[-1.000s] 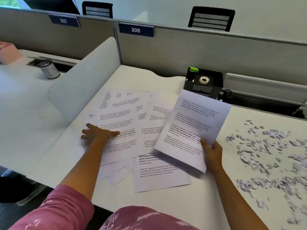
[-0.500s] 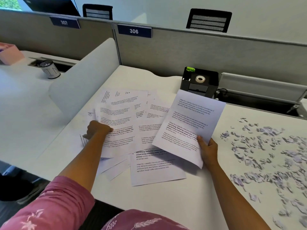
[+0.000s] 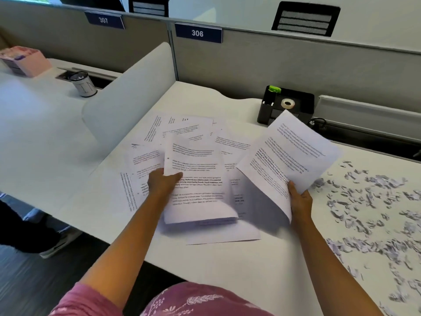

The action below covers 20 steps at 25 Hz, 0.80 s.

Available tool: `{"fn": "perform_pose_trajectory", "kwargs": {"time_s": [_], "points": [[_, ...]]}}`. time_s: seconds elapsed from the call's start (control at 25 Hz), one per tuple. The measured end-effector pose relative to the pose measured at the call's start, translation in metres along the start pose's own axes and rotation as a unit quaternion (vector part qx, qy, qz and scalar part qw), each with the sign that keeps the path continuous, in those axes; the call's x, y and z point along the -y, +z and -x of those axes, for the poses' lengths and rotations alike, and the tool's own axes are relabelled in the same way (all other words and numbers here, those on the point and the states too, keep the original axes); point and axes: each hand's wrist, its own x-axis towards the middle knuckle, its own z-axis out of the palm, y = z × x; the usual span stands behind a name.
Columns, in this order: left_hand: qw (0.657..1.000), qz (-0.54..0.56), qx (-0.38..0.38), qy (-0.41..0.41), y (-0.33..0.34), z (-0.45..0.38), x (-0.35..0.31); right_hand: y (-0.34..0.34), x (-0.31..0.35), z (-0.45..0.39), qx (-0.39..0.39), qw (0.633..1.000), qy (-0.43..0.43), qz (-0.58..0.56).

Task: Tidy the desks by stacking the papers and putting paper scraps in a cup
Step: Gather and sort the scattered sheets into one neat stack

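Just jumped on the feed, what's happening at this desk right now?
A person is gathering printed white paper sheets scattered across the white desk. The left hand pinches a blurred sheet lifted off the loose pile, while the right hand has its grip on a collected sheaf held above the desk. The torn paper scraps lie spread to the right, untouched. A white cup stands on the neighbouring desk.

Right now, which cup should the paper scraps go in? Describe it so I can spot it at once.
Find the curved white divider between the two desks, then look left to the desk under sign 307. The cup stands at the desk's back edge, right of a pink box: a pale cylinder with a dark rim, the only cup visible.
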Motion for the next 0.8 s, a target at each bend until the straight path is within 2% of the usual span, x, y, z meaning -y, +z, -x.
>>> {"fn": "perform_pose_trajectory", "kwargs": {"time_s": [0.28,0.48,0.6,0.8], "points": [[0.985,-0.163,0.033,0.054,0.055,0.046,0.036,0.000,0.002,0.001,0.006,1.000,0.018,0.011],[0.943,-0.328,-0.016,0.046,0.064,0.046,0.036,0.001,0.006,0.005,0.019,1.000,0.017,0.009],[0.946,-0.315,-0.009,0.077,0.068,0.051,0.035,0.001,0.006,0.005,0.023,0.999,0.020,0.016],[0.967,-0.245,0.018,0.071,0.065,0.047,0.032,0.001,0.003,0.002,0.024,0.999,0.020,0.020]]}}
